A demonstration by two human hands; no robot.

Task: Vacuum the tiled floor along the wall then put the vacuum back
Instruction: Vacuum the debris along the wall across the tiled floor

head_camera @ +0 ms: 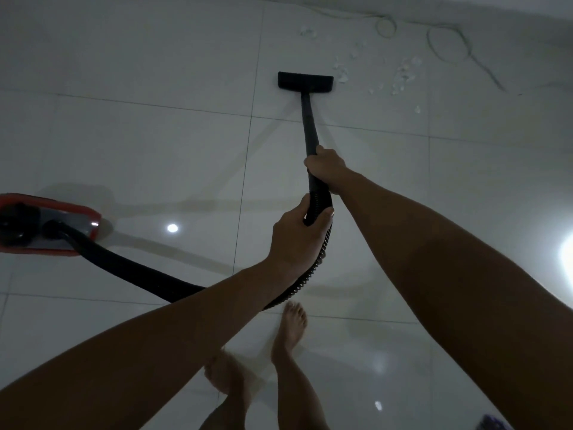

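Two bare feet (290, 328) are standing on the glossy pale tiled floor (155, 144). Just beyond them, the left hand (297, 240) is wrapping its fingers around the ribbed black hose (130, 268), which is curving back to the red and grey vacuum body (46, 225) sitting at the floor's left edge. The right hand (325, 167) is clamping its fingers on the matte black wand (308, 125). The wand is reaching to the flat black floor head (305, 80), resting on the tiles beside scattered white scraps (400, 76). A thin cable (449, 45) is lying looped near the wall (465, 7).
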